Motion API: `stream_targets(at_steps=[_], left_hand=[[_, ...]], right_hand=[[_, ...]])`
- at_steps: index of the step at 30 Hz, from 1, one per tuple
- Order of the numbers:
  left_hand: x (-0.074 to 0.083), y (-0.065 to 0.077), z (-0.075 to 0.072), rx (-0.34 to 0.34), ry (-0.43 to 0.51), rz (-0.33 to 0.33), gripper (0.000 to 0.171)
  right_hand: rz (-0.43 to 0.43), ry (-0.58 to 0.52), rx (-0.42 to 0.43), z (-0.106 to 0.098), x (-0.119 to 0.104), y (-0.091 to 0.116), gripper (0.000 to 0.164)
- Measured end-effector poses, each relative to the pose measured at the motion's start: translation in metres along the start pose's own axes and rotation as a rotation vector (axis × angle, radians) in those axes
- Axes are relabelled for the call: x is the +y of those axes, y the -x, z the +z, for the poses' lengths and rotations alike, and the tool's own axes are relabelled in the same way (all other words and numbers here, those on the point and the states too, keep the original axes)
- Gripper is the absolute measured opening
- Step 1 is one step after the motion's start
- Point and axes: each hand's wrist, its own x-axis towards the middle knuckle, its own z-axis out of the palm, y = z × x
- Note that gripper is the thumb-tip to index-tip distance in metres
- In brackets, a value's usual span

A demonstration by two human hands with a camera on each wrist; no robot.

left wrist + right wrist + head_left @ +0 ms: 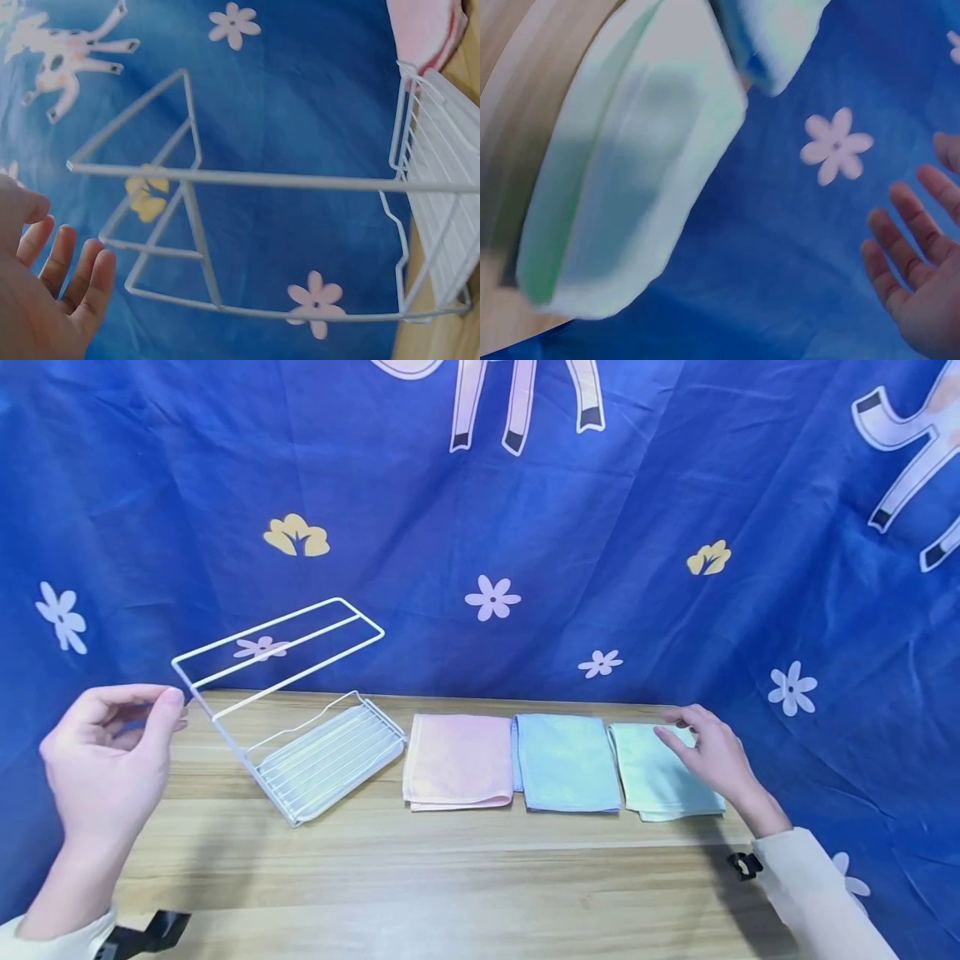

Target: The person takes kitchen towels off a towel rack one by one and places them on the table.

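A white wire rack [300, 676] stands at the left of the table, with a slatted bottom shelf [330, 764] and a frame overhead. My left hand [112, 760] is just left of its upright; the left wrist view shows the fingers loosely bent, apart from the wire. At the right, my right hand [708, 752] hovers over a folded mint-green cloth [645, 772] with relaxed fingers, holding nothing. In the right wrist view a gap separates that hand from the cloth. A folded blue cloth [570, 764] and a folded pink cloth [461, 760] lie between rack and mint cloth.
The wooden table [450, 885] extends toward me in front of the cloths. A blue curtain [390, 527] printed with flowers and animal legs hangs behind and along both sides. The pink cloth lies close beside the rack's right end.
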Motion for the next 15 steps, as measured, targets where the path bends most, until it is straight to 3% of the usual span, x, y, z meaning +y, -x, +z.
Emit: stream_targets(at_steps=[3, 6, 9, 15], left_hand=[[0.013, 0.005, 0.003, -0.006, 0.037, 0.037, 0.016], [0.026, 0.013, 0.008, -0.018, 0.083, 0.109, 0.010], [0.038, 0.022, 0.017, -0.011, 0.078, 0.231, 0.007], [0.055, 0.038, 0.038, 0.062, 0.024, 0.485, 0.036]], right_hand=[[-0.009, 0.009, 0.052, -0.001, -0.018, 0.004, 0.026], [-0.022, -0.002, 0.103, -0.001, -0.037, 0.007, 0.027], [-0.051, -0.014, 0.142, -0.001, -0.056, 0.010, 0.030], [-0.152, 0.005, 0.175, 0.004, -0.083, 0.013, 0.040]])
